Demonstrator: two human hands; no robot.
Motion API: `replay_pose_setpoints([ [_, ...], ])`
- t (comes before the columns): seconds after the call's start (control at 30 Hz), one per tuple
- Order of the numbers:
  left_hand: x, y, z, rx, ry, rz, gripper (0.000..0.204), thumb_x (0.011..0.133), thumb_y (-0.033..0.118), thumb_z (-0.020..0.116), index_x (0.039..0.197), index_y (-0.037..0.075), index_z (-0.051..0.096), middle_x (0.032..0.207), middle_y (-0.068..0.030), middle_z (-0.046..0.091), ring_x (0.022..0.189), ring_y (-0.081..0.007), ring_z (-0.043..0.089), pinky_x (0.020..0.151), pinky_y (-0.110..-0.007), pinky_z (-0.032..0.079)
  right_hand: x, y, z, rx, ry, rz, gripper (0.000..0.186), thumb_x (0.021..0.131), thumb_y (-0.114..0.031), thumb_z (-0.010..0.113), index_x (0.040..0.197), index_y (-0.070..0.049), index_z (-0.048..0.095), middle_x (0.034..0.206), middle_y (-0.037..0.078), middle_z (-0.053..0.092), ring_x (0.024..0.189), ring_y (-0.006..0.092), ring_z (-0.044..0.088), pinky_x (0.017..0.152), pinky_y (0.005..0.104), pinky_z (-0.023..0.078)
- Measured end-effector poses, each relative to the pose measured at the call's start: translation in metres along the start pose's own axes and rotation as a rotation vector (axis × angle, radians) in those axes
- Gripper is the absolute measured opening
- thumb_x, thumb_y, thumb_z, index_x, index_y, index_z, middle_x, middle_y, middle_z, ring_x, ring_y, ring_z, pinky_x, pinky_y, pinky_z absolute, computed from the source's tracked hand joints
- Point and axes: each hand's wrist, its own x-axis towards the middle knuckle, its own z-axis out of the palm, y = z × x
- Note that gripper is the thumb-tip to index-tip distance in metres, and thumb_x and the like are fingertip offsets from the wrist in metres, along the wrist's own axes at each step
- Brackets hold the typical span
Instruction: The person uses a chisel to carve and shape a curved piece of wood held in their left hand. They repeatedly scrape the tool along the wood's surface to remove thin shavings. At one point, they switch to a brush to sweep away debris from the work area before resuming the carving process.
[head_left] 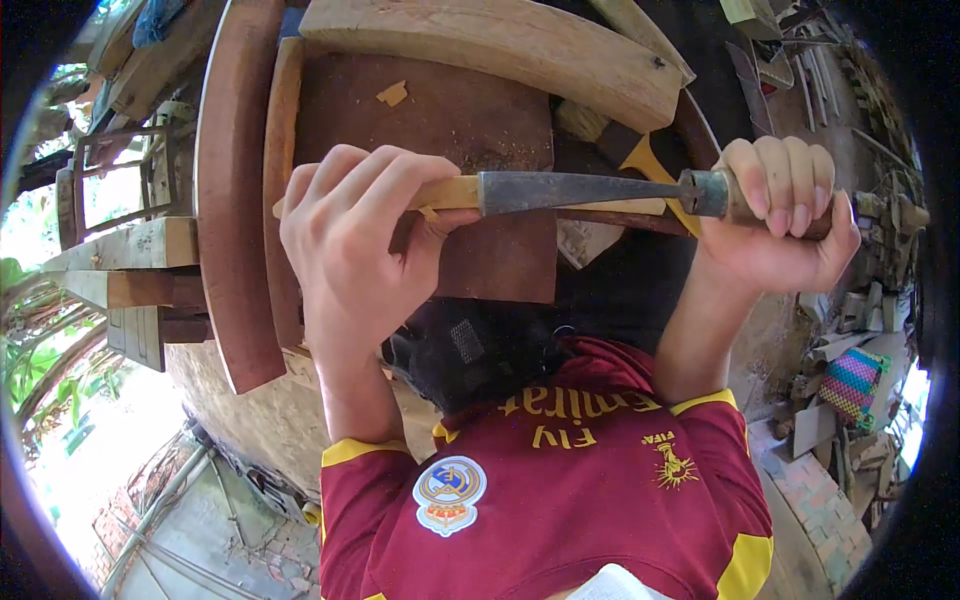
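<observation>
My right hand (785,215) grips the wooden handle of a long chisel (580,190), whose dark steel blade runs leftward across the view. My left hand (355,245) is closed around a thin pale wooden stick (450,192) where the blade's tip meets it, the thumb pressing on the stick. A second pale strip shows just under the blade. Below both lies a dark reddish-brown wooden panel (470,120).
A curved reddish board (228,200) stands at the left of the panel, a thick pale beam (500,45) lies across the top. Wood offcuts and scrap pile up at the right (850,330). A wooden frame (110,190) stands far left. My maroon shirt fills the bottom.
</observation>
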Motion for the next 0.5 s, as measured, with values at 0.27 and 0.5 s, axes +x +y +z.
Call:
replay_pose_setpoints([
  [0.27,-0.001,-0.001,0.001,-0.001,0.005,0.006,0.019,0.061,0.015,0.075,0.076,0.014,0.064,0.072,0.0050,0.063,0.068,-0.0176,0.056,0.063,-0.032,0.038,-0.006,-0.014,-0.012,0.047,-0.041,-0.019,0.020,0.081,-0.024,0.054,0.068,-0.013,0.045,0.058,-0.005,0.044,0.052,0.0076,0.042,0.059,0.0250,0.037],
  [0.5,0.000,-0.002,-0.003,-0.014,0.000,0.011,0.020,0.060,0.013,0.076,0.077,0.014,0.064,0.072,0.0045,0.063,0.068,-0.0180,0.056,0.063,-0.032,0.038,-0.002,-0.013,-0.010,0.021,-0.061,-0.022,0.019,0.081,-0.023,0.054,0.068,-0.013,0.045,0.059,-0.004,0.044,0.052,0.0078,0.042,0.059,0.0256,0.037],
])
